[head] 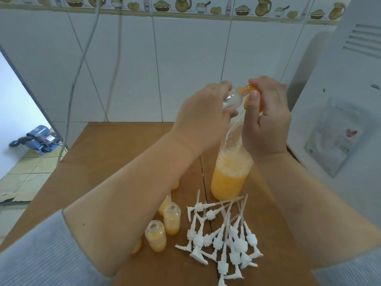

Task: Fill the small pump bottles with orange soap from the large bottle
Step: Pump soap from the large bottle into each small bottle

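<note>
Cardboard-topped table [115, 153] against a tiled wall [185, 65]; white appliance [350, 79] at right with a plastic pouch [334, 137] on its side. Large bottle [231, 174] stands upright on the table, about half full of foamy orange soap, its upper part hidden behind the right hand [266, 118]. Both hands are raised above it. Left hand [206, 112] grips a small clear bottle [233, 99], tipped sideways, fingers curled round its body, neck pointing right. Right hand pinches an orange piece [254, 100] (cap or nozzle, cannot tell which) between thumb and curled fingers, right at the small bottle's neck, touching it. A clear film or stream runs down from there toward the large bottle's mouth, hard to read. Near the left forearm stand small bottles [162, 228], open-topped and partly filled with orange; some sit half hidden under the arm. Just right of them lies a loose pile of white pumps [224, 236], tubes pointing up toward the large bottle.
</note>
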Demonstrator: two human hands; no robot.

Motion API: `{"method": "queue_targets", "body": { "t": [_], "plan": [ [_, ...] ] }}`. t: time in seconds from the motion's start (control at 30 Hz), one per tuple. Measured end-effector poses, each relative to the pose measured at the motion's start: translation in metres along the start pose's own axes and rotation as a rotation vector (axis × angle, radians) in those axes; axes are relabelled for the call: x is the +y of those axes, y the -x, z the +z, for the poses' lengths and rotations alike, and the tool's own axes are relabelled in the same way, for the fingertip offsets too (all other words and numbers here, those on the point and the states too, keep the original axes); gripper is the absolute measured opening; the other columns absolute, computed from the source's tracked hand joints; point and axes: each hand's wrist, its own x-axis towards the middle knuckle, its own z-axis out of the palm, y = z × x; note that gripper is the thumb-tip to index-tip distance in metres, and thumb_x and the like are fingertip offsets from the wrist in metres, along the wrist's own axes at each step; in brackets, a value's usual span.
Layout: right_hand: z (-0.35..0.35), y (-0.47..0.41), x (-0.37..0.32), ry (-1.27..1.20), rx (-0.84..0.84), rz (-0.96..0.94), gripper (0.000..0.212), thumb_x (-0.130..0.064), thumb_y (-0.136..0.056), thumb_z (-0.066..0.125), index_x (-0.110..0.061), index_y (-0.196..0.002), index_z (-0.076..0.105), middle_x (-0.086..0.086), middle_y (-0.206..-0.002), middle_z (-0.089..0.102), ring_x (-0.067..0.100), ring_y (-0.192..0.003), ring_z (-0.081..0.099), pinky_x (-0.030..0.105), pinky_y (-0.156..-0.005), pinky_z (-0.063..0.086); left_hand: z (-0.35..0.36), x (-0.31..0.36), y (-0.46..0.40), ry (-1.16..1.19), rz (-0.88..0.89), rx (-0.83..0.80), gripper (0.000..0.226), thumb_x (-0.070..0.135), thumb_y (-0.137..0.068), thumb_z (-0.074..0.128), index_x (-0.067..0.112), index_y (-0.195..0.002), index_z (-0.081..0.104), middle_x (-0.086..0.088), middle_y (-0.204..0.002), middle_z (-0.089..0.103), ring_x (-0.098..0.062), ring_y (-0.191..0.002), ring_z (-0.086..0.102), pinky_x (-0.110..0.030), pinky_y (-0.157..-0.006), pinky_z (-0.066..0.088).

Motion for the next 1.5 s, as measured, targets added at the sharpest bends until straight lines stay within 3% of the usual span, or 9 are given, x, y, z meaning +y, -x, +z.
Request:
{"method": "queue_targets", "body": {
  "t": [0.17,0.4,0.57,0.7,0.8,0.9,1.07,1.33,1.5],
  "plan": [
    [-0.007,-0.020,-0.006,-0.043,-0.081,0.049,0.038,-0.022,-0.099,0.033,-0.001,-0.110,0.062,0.009,-0.107,0.063,-0.005,-0.107,0.041,0.054,-0.105,0.033,-0.010,0.001,-0.008,-0.009,-0.004,0.015,0.028,0.029,-0.088,0.063,0.017,-0.112,0.053,0.005,-0.107,0.058,-0.012,-0.074,0.042,-0.026,-0.072,0.038],
    [-0.004,-0.004,0.000,0.053,-0.064,0.026,0.032,-0.016,-0.098,0.036,0.001,-0.112,0.061,0.013,-0.108,0.063,0.016,-0.110,0.050,0.053,-0.107,0.031,-0.002,0.002,-0.003,0.005,-0.011,0.008,0.026,0.027,-0.088,0.063,0.017,-0.110,0.054,0.004,-0.106,0.059,-0.014,-0.078,0.046,-0.028,-0.076,0.041],
    [-0.010,-0.017,-0.008,0.011,-0.145,0.079,0.038,-0.024,-0.098,0.033,-0.003,-0.115,0.061,0.009,-0.111,0.063,0.013,-0.115,0.049,0.041,-0.116,0.019,-0.011,0.003,-0.009,0.003,-0.055,-0.045,0.025,0.030,-0.088,0.062,0.020,-0.109,0.053,0.008,-0.105,0.055,-0.012,-0.079,0.042,-0.026,-0.074,0.036],
    [-0.009,-0.020,-0.011,-0.013,-0.066,0.055,0.037,-0.021,-0.098,0.034,-0.001,-0.114,0.061,0.010,-0.113,0.062,0.016,-0.117,0.048,0.054,-0.108,0.030,-0.012,0.007,-0.010,0.009,-0.030,0.005,0.024,0.029,-0.088,0.062,0.020,-0.108,0.053,0.012,-0.096,0.050,-0.010,-0.074,0.042,-0.023,-0.070,0.033],
    [-0.003,-0.007,-0.004,0.024,-0.026,0.046,0.033,-0.016,-0.097,0.036,0.001,-0.112,0.060,0.013,-0.110,0.062,0.016,-0.112,0.049,0.059,-0.100,0.036,-0.003,0.005,-0.004,0.019,-0.026,0.006,0.026,0.027,-0.088,0.063,0.019,-0.110,0.053,0.008,-0.103,0.058,-0.015,-0.082,0.051,-0.027,-0.073,0.039],
    [0.002,-0.001,-0.003,0.034,-0.050,0.044,0.033,-0.015,-0.097,0.036,0.001,-0.112,0.060,0.014,-0.109,0.062,0.017,-0.111,0.050,0.058,-0.103,0.034,0.000,0.001,-0.001,0.031,-0.046,-0.023,0.026,0.027,-0.088,0.062,0.018,-0.110,0.053,0.004,-0.108,0.059,-0.019,-0.090,0.054,-0.030,-0.077,0.042],
    [-0.005,-0.019,-0.010,-0.002,-0.068,0.063,0.039,-0.022,-0.097,0.033,-0.001,-0.114,0.061,0.012,-0.113,0.063,0.019,-0.117,0.049,0.047,-0.114,0.021,-0.014,0.003,-0.012,0.023,-0.044,-0.016,0.026,0.029,-0.087,0.063,0.020,-0.110,0.054,0.008,-0.105,0.058,-0.011,-0.076,0.044,-0.025,-0.072,0.037],
    [-0.001,-0.002,0.004,0.067,-0.018,-0.004,0.032,-0.012,-0.097,0.036,0.003,-0.109,0.061,0.016,-0.105,0.064,0.020,-0.108,0.053,0.056,-0.104,0.035,0.002,0.004,-0.004,-0.009,-0.009,-0.018,0.028,0.029,-0.089,0.062,0.018,-0.113,0.053,0.004,-0.110,0.060,-0.019,-0.096,0.056,-0.030,-0.080,0.043],
    [-0.006,-0.019,-0.006,-0.011,-0.090,0.066,0.039,-0.022,-0.097,0.033,-0.002,-0.115,0.061,0.010,-0.112,0.063,0.002,-0.112,0.044,0.047,-0.112,0.025,-0.008,0.002,-0.011,0.041,-0.040,-0.011,0.027,0.029,-0.087,0.063,0.021,-0.111,0.054,0.008,-0.107,0.059,-0.012,-0.076,0.044,-0.025,-0.073,0.038]
  ]
}}
